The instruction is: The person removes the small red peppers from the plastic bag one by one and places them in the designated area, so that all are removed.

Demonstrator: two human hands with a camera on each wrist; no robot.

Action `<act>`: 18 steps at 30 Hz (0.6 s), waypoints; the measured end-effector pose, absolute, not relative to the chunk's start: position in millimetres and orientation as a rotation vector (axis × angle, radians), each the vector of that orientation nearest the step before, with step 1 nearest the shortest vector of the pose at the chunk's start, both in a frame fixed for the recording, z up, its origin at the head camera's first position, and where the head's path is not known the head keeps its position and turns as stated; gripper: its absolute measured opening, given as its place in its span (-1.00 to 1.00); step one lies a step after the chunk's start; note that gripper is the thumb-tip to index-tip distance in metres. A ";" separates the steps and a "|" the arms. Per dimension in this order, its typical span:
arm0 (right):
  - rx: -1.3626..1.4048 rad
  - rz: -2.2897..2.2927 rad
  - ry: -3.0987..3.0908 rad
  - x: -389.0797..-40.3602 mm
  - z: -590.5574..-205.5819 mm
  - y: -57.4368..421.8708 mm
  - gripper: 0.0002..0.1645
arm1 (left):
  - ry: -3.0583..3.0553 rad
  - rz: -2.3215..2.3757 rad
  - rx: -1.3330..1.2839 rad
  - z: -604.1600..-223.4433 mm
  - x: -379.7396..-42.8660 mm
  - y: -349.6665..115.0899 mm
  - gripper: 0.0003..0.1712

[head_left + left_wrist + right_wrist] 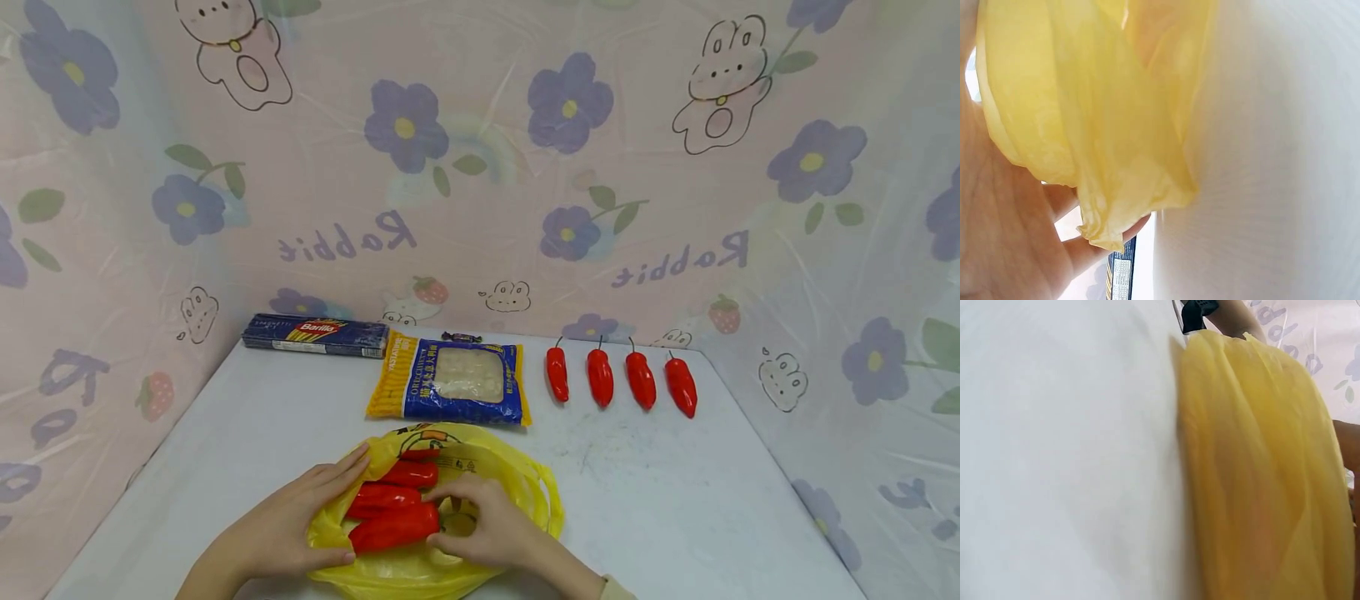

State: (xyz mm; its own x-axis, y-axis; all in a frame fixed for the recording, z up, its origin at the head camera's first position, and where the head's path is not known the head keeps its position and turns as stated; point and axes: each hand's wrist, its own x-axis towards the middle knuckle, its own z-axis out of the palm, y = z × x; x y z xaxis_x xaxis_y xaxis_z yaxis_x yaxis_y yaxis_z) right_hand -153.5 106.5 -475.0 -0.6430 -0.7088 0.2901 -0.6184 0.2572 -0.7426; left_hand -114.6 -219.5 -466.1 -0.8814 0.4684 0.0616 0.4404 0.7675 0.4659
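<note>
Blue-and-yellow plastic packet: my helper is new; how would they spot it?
On the white table, find the open yellow plastic bag of red peppers. Just beyond it lies the packet; its window onto pale contents sets it apart from the long dark-blue Barilla package.

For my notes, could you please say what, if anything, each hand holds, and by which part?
The left hand holds the yellow bag by its left rim; the right hand pinches the nearest red pepper by its stem end.

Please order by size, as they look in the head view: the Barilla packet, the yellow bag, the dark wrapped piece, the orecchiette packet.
1. Yellow bag (also nearest the camera)
2. Orecchiette packet
3. Barilla packet
4. Dark wrapped piece
</note>
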 end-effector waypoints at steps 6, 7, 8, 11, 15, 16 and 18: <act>-1.130 -1.442 2.448 -153.0 -461.6 111.5 -0.57 | 2.897 0.725 0.743 -464.3 -113.8 -219.3 0.19; -1.114 -1.455 2.452 -153.1 -459.3 112.5 -0.57 | 2.895 0.726 0.738 -463.9 -113.6 -219.3 0.20; -1.104 -1.470 2.451 -153.2 -456.8 113.4 -0.58 | 2.893 0.725 0.735 -463.7 -113.4 -219.2 0.20; -1.109 -1.514 2.446 -153.9 -450.3 116.5 -0.59 | 2.892 0.729 0.731 -463.7 -113.5 -219.3 0.21; -1.145 -1.564 2.469 -155.7 -442.2 121.6 -0.61 | 2.902 0.728 0.744 -465.2 -114.7 -219.8 0.20; -1.148 -1.578 2.479 -156.3 -440.2 123.0 -0.62 | 2.903 0.728 0.746 -465.6 -114.9 -220.0 0.20; -1.135 -1.611 2.487 -157.2 -436.1 126.1 -0.62 | 2.902 0.726 0.751 -466.4 -115.0 -220.2 0.20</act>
State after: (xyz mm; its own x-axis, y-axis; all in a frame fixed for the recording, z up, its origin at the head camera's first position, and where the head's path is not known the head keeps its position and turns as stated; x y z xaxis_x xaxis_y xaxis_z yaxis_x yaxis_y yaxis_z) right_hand -157.2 126.1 -436.1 -0.7438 -0.5442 0.3881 -0.5766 0.2288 -0.7843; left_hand -115.0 -220.2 -466.4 -0.8800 0.4711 0.0610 0.4443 0.7708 0.4565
